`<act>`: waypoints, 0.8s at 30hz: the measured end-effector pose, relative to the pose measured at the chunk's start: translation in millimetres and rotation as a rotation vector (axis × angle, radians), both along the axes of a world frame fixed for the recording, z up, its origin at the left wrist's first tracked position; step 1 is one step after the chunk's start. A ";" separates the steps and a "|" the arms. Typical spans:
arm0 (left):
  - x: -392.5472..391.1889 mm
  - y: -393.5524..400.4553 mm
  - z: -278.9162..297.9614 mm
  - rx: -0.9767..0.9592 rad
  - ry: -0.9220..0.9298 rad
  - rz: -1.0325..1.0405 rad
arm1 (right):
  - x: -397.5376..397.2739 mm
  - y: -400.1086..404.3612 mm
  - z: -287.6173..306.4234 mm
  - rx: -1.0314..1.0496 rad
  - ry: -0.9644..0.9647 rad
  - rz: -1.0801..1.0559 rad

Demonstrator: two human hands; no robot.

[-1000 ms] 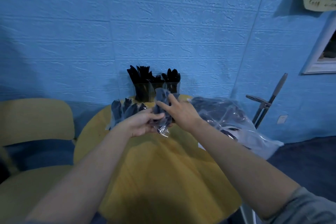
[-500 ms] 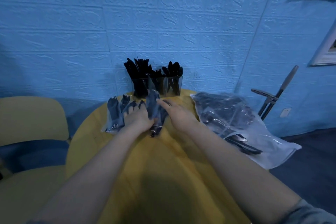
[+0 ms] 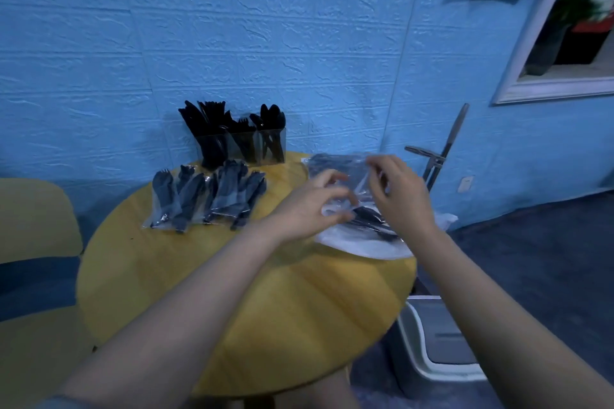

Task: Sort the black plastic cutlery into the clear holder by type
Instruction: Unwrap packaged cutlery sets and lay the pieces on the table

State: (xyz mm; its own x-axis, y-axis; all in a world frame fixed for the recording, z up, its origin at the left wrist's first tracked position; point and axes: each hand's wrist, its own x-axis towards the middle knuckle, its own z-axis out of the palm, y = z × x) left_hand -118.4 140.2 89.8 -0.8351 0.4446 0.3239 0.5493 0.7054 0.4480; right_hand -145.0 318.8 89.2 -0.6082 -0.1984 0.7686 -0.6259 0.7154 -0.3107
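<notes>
Both hands [image 3: 354, 199] pinch the clear bag [image 3: 335, 164] holding black cutlery [image 3: 368, 217] between them.

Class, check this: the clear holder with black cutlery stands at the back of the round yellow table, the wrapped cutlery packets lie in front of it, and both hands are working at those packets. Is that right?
Not quite. In the head view the left hand and right hand are at the large clear plastic bag on the table's right, not the wrapped cutlery packets. The clear holder and round yellow table are as stated.

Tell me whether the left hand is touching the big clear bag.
Touching. The head view shows the left hand with its fingertips on the big clear bag.
</notes>
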 end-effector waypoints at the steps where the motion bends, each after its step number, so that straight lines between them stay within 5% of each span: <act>1: -0.9 8.0 1.3 -0.137 0.024 0.013 | 6.0 11.3 -2.9 0.001 0.009 -0.011; 5: -11.5 24.8 8.2 -0.363 0.060 0.199 | 22.4 37.3 -30.4 0.156 -0.016 0.052; 11: -10.4 35.4 13.6 -0.429 0.118 0.208 | -22.0 24.7 -68.2 0.438 -0.412 -0.068; 20: -9.7 26.6 7.3 -0.358 0.138 0.187 | -66.3 -16.0 -49.2 0.707 -0.640 -0.258; 24: -8.7 23.3 7.3 -0.350 0.120 0.194 | -69.5 -18.3 -46.7 0.820 -0.593 -0.285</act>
